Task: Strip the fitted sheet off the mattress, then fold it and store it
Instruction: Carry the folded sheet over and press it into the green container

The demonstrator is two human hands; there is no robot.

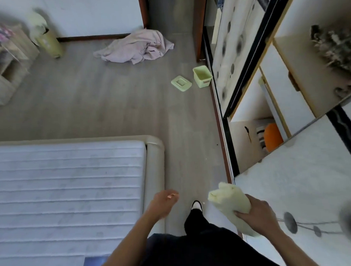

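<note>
- Right hand (257,215) is gripping the folded sheet (229,202) beside the wardrobe (249,114); mattress (69,186) lying bare.
- Left hand (163,203) is hanging loose, holding nothing.
- Risk: one-handed grip letting folds slip open while shelving, likely snagging on the sliding door.

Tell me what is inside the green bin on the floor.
The green bin stands open, its lid lying beside it on the floor. The visible inside looks empty; the near wall hides part of the bottom.
</note>
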